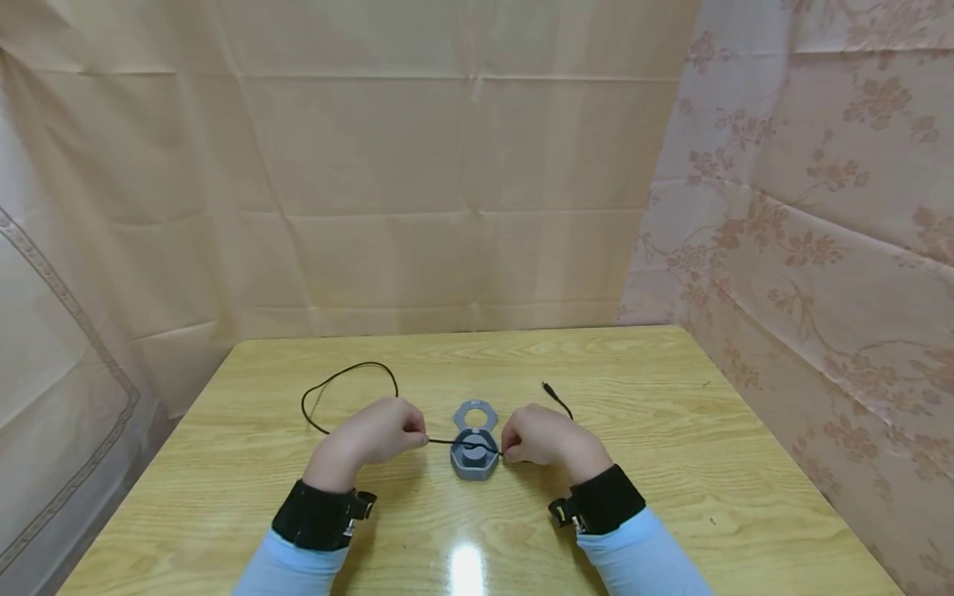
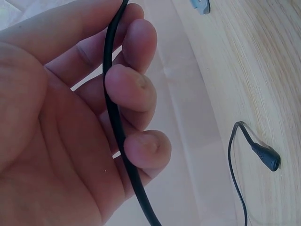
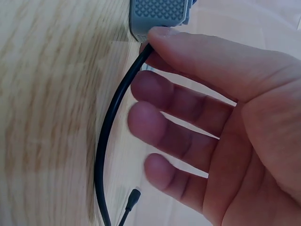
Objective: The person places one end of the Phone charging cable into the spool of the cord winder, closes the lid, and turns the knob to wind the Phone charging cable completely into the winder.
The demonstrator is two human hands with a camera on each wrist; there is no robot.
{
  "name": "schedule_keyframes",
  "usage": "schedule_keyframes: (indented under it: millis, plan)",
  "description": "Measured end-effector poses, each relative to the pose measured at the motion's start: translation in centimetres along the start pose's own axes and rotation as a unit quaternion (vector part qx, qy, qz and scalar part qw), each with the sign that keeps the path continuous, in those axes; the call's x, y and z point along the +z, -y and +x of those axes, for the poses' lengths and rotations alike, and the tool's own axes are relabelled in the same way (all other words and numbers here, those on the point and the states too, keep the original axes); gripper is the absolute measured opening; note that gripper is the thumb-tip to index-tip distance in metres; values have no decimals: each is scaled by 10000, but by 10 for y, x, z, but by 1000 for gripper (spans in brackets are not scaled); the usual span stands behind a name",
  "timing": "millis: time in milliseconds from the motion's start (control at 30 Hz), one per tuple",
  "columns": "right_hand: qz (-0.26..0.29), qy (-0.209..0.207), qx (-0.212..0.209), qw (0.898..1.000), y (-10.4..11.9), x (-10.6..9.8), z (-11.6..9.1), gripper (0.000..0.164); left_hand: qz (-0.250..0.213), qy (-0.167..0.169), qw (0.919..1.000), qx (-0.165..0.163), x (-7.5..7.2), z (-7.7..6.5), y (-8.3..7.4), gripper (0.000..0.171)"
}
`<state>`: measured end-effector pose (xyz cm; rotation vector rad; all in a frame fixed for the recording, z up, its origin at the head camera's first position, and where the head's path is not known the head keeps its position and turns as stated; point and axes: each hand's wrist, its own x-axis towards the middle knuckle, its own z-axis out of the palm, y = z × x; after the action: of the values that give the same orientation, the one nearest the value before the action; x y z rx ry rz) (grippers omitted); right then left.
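A small grey hexagonal case [image 1: 474,472] sits on the table with its ring-shaped lid [image 1: 461,413] tipped back on the far side. Across the case's round middle runs a black cable [image 1: 440,441]. To the left of the case, my left hand [image 1: 383,430] pinches the cable between thumb and fingertips; in the left wrist view the cable [image 2: 109,61] passes over its curled fingers. Close against the case's right side, my right hand [image 1: 542,434] pinches the cable, and the right wrist view shows the thumb on the cable [image 3: 113,108] beside the textured case wall [image 3: 160,9].
One cable end with a plug [image 1: 549,389] lies beyond my right hand. On the left, the cable forms a wide loop [image 1: 304,403] on the wooden table [image 1: 633,372]. Beige cloth [image 1: 358,165] hangs behind the table, flowered cloth [image 1: 820,207] at the right.
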<state>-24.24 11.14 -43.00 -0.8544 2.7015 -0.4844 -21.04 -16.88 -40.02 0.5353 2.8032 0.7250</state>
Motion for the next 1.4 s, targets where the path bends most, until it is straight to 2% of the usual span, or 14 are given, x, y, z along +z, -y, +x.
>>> schedule_keyframes:
  millis: [333, 500, 633, 767, 1233, 1400]
  plan:
    - [-13, -23, -94, 10000, 5, -1, 0, 10, 72, -39, 9996, 273, 2, 4, -2, 17]
    - [21, -8, -90, 10000, 6, 0, 1, 9, -20, 136, 9987, 492, 6, 7, -6, 16]
    - [-64, -38, -230, 9997, 5, 2, 3, 11, -101, 333, 9984, 446, 11, 8, -10, 14]
    - [-119, -72, -265, 9996, 5, 2, 3, 11, 63, 404, 9986, 340, 14, 10, -14, 15]
    - [101, -43, -228, 9997, 4, 2, 1, 9, 754, 165, 9964, 340, 23, 19, -12, 14]
    - [161, -59, -224, 9996, 2, 3, 2, 10, 843, 44, 9957, 386, 27, 23, -10, 18]
